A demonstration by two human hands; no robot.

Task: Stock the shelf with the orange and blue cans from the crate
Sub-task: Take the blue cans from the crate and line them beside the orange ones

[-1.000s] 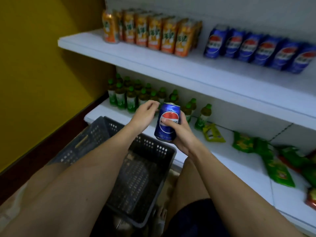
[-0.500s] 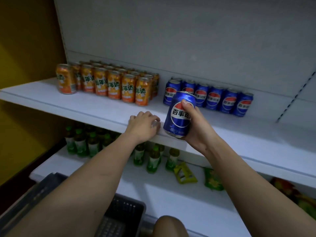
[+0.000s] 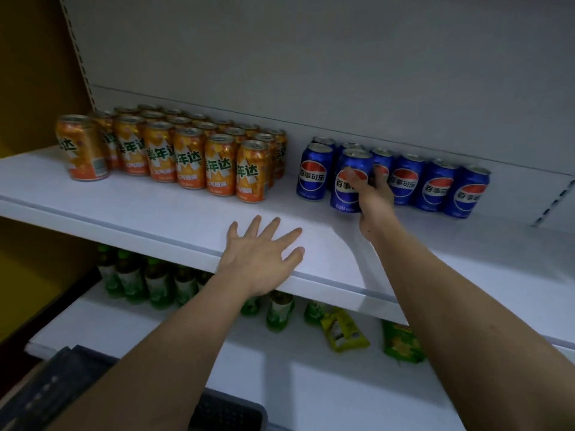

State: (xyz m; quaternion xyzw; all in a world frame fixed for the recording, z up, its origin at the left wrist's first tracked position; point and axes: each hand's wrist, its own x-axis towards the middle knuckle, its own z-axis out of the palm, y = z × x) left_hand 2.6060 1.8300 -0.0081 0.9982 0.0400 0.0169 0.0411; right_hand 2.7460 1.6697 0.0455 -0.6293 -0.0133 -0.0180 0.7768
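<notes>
Right hand (image 3: 371, 194) has its grip wrapped round a blue can (image 3: 350, 181), standing upright on the upper shelf (image 3: 174, 213) at the front of the blue cans (image 3: 435, 185) — just right of the orange cans (image 3: 186, 154). Left hand (image 3: 261, 256) lies flat, fingers spread, on the shelf's front edge — holding nothing. The dark crate (image 3: 59, 387) shows at bottom left.

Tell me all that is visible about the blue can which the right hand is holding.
The blue can is a shiny metal drink can with a silver top, a red, white and blue round logo and white Chinese characters. It stands upright on the white upper shelf, in front of the row of other blue cans. The right hand grips its right side, thumb across the logo. Whether it touches the neighbouring cans cannot be told.
</notes>
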